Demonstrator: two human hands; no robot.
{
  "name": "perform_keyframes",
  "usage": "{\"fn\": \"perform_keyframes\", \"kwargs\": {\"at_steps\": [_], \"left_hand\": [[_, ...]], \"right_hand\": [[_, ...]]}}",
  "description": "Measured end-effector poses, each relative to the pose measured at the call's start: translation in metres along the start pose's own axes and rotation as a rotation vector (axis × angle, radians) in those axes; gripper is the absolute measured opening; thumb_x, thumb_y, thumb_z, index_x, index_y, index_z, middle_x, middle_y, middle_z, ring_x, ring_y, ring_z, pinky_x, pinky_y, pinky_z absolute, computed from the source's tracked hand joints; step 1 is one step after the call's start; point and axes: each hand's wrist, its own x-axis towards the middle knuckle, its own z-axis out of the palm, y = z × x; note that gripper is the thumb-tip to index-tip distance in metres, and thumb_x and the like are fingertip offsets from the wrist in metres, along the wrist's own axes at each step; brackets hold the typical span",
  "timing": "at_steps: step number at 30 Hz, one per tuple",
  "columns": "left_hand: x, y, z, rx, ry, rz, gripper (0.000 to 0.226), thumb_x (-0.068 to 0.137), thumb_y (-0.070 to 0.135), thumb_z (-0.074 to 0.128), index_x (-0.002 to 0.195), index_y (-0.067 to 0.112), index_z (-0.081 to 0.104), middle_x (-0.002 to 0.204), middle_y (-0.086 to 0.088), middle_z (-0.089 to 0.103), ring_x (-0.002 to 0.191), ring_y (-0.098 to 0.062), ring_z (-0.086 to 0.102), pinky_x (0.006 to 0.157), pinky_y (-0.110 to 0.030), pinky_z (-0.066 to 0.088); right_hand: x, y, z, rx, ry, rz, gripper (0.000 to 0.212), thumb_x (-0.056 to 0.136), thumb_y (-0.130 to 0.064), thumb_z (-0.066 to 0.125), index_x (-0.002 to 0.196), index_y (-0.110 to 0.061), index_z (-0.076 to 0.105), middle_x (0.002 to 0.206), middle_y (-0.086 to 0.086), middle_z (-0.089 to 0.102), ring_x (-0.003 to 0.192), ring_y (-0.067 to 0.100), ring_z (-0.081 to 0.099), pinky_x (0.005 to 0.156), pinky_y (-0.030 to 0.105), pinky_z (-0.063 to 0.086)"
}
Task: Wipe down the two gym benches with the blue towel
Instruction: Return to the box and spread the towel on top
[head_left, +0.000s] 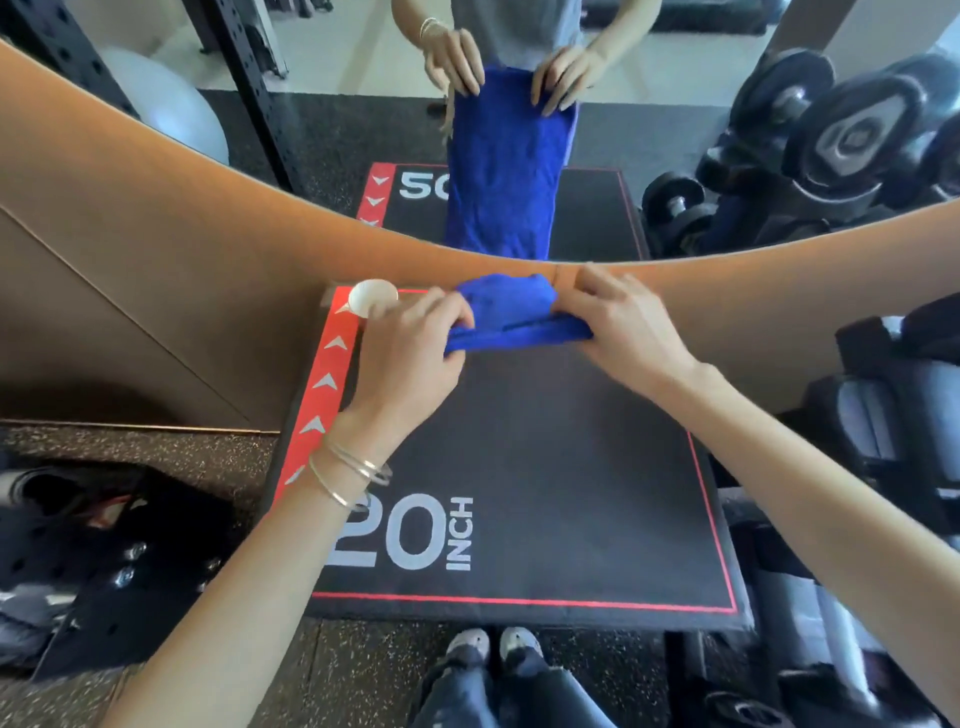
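Observation:
The blue towel (511, 314) lies bunched at the far edge of a black plyo box (545, 467) marked "20 INCH", against a wooden wall ledge. My left hand (410, 348), with bangles on the wrist, grips the towel's left end. My right hand (618, 322) grips its right end. The towel is stretched between the two hands. A mirror above the ledge reflects the towel (506, 171) hanging long and both hands. No gym bench is clearly in view.
A small white round object (371, 297) sits on the box's far left corner. Dumbbells (831, 135) show in the mirror at right. Black padded equipment (883, 415) stands to the right, dark gear (104, 545) lies on the floor at left. My shoes (493, 647) touch the box's near edge.

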Motion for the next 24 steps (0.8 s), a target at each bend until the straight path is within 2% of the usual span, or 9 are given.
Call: {"fn": "perform_keyframes", "kwargs": {"at_steps": [2,4,7,10,12,14,17,19,24], "left_hand": [[-0.042,-0.002,0.022,0.014,-0.174,-0.04,0.026,0.058,0.002,0.068,0.076,0.019,0.06,0.071,0.003,0.061,0.065,-0.023,0.06,0.066,-0.034,0.042],[-0.084,-0.004,0.046,0.021,-0.436,-0.11,0.025,0.062,0.004,0.07,0.078,0.021,0.061,0.073,0.004,0.062,0.067,-0.022,0.062,0.071,-0.032,0.039],[-0.132,0.001,0.067,0.012,-0.805,-0.182,0.015,0.076,0.015,0.065,0.09,0.021,0.065,0.09,0.004,0.067,0.085,-0.023,0.063,0.081,-0.03,0.038],[-0.158,0.01,0.07,0.008,-0.821,-0.159,0.018,0.067,0.011,0.073,0.079,0.023,0.068,0.076,0.005,0.069,0.073,-0.025,0.062,0.075,-0.03,0.044],[-0.162,0.017,0.063,-0.009,-0.869,-0.146,0.021,0.074,0.007,0.062,0.087,0.021,0.068,0.086,0.003,0.071,0.082,-0.025,0.061,0.08,-0.029,0.039],[-0.162,0.02,0.054,-0.045,-1.012,-0.146,0.026,0.077,0.007,0.055,0.095,0.022,0.067,0.096,0.003,0.07,0.09,-0.022,0.06,0.078,-0.027,0.035],[-0.151,0.016,0.041,-0.198,-1.219,-0.232,0.022,0.075,0.011,0.063,0.093,0.022,0.066,0.091,0.006,0.066,0.081,-0.013,0.056,0.067,-0.023,0.039],[-0.138,0.009,0.038,-0.231,-1.212,-0.277,0.019,0.075,0.014,0.065,0.092,0.022,0.066,0.083,0.009,0.059,0.078,-0.012,0.054,0.066,-0.023,0.039],[-0.09,-0.013,0.062,-0.144,-0.695,-0.41,0.015,0.077,0.012,0.06,0.087,0.022,0.064,0.086,0.004,0.068,0.084,-0.025,0.061,0.066,-0.027,0.037]], "right_hand": [[-0.042,-0.012,0.025,-0.001,-0.177,0.027,0.025,0.06,-0.008,0.075,0.084,-0.015,0.069,0.079,0.007,0.059,0.059,0.028,0.056,0.056,0.025,0.039],[-0.083,-0.026,0.052,0.03,-0.418,0.049,0.024,0.064,-0.011,0.076,0.085,-0.017,0.068,0.086,0.005,0.06,0.063,0.029,0.06,0.059,0.028,0.044],[-0.132,-0.05,0.079,0.036,-0.81,0.11,0.017,0.086,-0.018,0.058,0.102,-0.018,0.062,0.106,0.003,0.057,0.092,0.03,0.061,0.067,0.033,0.043],[-0.16,-0.067,0.085,0.047,-0.913,0.17,0.022,0.091,-0.018,0.05,0.111,-0.02,0.058,0.11,-0.001,0.058,0.106,0.023,0.056,0.069,0.033,0.041],[-0.168,-0.073,0.081,0.071,-0.925,0.196,0.022,0.091,-0.019,0.049,0.11,-0.022,0.058,0.108,-0.002,0.06,0.103,0.024,0.057,0.069,0.032,0.04],[-0.172,-0.075,0.074,0.11,-0.999,0.169,0.021,0.089,-0.023,0.052,0.109,-0.024,0.06,0.107,-0.002,0.063,0.1,0.028,0.058,0.071,0.031,0.04],[-0.164,-0.073,0.061,0.229,-1.131,0.126,0.021,0.082,-0.031,0.06,0.101,-0.024,0.064,0.099,0.003,0.066,0.094,0.031,0.058,0.072,0.03,0.042],[-0.148,-0.064,0.055,0.27,-1.155,0.178,0.023,0.081,-0.033,0.063,0.1,-0.021,0.064,0.095,0.005,0.065,0.092,0.029,0.057,0.073,0.033,0.045],[-0.1,-0.034,0.069,0.114,-0.901,0.366,0.025,0.087,-0.03,0.058,0.112,-0.027,0.059,0.107,0.003,0.062,0.101,0.03,0.056,0.078,0.033,0.044]]}}
